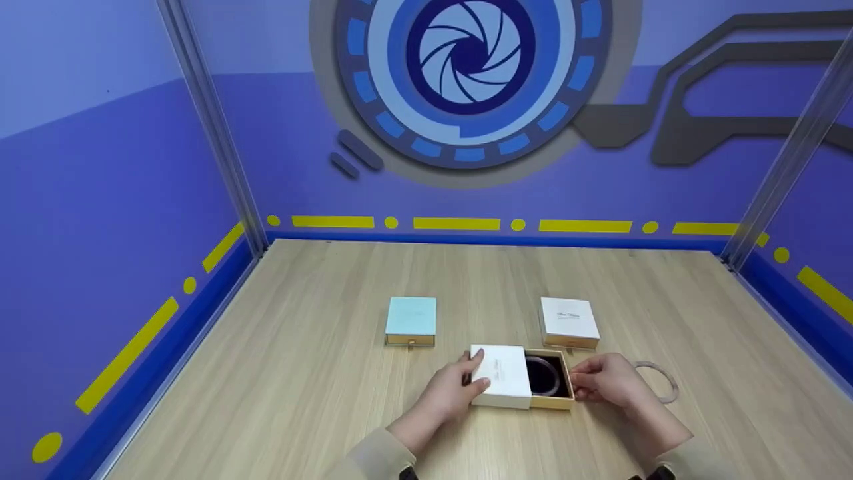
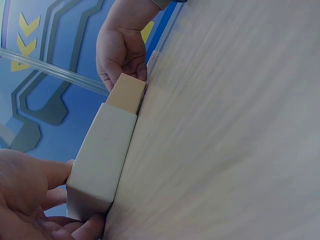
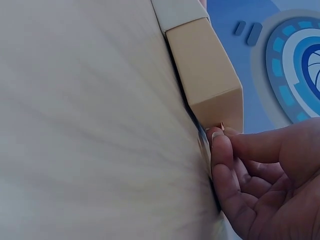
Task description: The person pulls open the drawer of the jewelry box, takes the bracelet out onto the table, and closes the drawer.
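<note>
In the head view, a white jewellery box (image 1: 501, 375) lies on the table with its tan drawer (image 1: 552, 403) pulled partway out to the right. A dark-lined bed in the drawer holds a bangle (image 1: 557, 379), its left part hidden under the sleeve. My left hand (image 1: 445, 393) grips the sleeve's left end between thumb and fingers. At the drawer's outer end, my right hand (image 1: 608, 381) pinches the small pull tab (image 3: 222, 127), mostly covered by the fingertips. Just right of that hand, a pale, translucent-looking bangle (image 1: 673, 392) lies flat on the table.
Behind the drawn box stand a closed light-blue drawer box (image 1: 412, 316), to the left, and a closed white drawer box (image 1: 570, 319), to the right. Blue printed panels (image 1: 266, 153) wall the wooden table (image 1: 320, 300) at the back and sides.
</note>
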### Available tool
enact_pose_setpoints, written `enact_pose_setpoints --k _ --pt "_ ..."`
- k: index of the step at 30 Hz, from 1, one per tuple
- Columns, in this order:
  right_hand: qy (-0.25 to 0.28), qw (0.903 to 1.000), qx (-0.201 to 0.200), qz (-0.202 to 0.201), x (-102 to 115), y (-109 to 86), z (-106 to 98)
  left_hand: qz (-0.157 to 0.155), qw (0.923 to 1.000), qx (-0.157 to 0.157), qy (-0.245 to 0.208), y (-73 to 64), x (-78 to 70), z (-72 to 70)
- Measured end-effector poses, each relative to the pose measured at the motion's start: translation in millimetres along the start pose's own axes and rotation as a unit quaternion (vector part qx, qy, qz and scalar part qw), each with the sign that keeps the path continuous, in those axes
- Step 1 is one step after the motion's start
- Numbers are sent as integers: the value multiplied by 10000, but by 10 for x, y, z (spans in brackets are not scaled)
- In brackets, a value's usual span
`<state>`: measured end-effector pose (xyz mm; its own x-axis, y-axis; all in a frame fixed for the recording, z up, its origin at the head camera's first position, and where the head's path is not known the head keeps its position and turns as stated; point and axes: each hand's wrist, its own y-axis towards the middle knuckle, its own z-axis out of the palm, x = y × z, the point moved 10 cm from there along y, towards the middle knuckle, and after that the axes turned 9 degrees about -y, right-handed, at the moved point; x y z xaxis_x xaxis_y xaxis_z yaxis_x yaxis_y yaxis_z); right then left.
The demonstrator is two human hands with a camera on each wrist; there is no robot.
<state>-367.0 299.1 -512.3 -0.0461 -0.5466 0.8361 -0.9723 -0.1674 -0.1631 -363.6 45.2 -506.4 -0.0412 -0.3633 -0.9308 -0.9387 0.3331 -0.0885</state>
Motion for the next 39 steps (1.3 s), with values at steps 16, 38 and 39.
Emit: enact_pose_setpoints --k 16,38,39 --pt "-123 9999 24 103 -32 -8 -54 46 10000 -26 -5 -9 -18 -5" --pt "-29 9999 126 87 -31 -25 -86 79 10000 -4 -43 -24 -40 -9" --pt "-20 9999 125 88 -32 -27 -89 71 10000 -8 -39 -25 -40 -11"
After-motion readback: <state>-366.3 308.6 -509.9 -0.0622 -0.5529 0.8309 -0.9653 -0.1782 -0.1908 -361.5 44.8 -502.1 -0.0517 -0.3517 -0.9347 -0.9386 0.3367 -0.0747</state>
